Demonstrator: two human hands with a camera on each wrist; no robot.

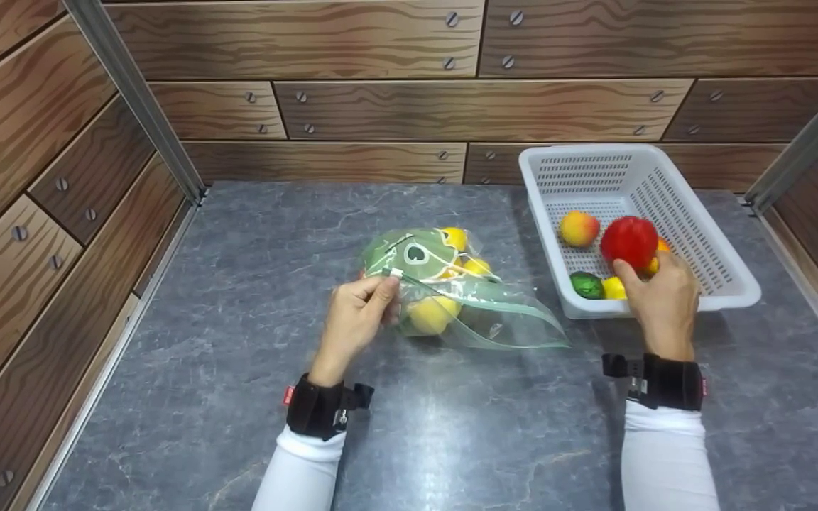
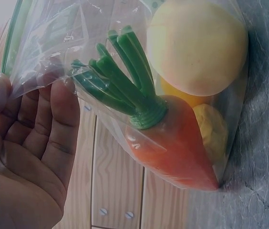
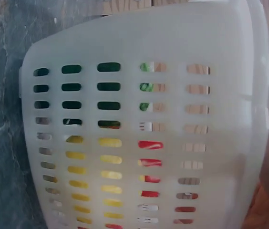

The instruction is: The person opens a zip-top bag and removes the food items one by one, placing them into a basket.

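My left hand pinches the edge of a clear zip bag with green trim, near its slider; the bag's mouth gapes toward the right. Inside it are a carrot with a green top, a large pale yellow fruit and several smaller yellow and orange pieces. Over the front of a white basket, my right hand holds a red bell pepper, thumb on its near side. The right wrist view shows mostly the basket's slotted wall, so the grip is hidden there.
In the basket lie a yellow-red peach, a dark green ribbed piece, a yellow fruit and an orange one partly hidden by the hand. Wood-patterned panels bound the grey marbled table at the back and sides.
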